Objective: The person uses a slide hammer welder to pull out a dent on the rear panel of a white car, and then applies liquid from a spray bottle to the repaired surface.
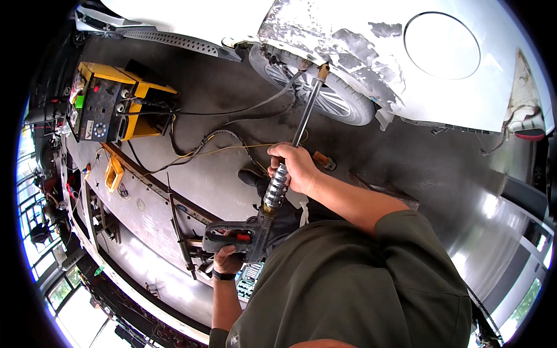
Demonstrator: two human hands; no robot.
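Observation:
A slide-hammer dent puller point(277, 188) with a long bright rod slants from my body up to the white car's damaged panel point(348, 43). Its brass-coloured tip meets the panel edge just above the wheel point(325, 95). My left hand point(226, 260) is closed round the black pistol-like handle at the near end, beside a red trigger. My right hand point(295, 168) wraps the top of the ribbed metal sliding weight, with part of the grip hidden behind the fingers. Bare metal and scraped paint show on the panel around the tip.
A yellow and black welding machine point(107, 107) stands at the left, its thick cables point(232, 110) running across the floor toward the wheel. A long metal beam point(156, 182) and a thin slide-hammer-like tool point(180, 238) lie left of me. A small orange-brown block point(324, 160) sits near my right hand.

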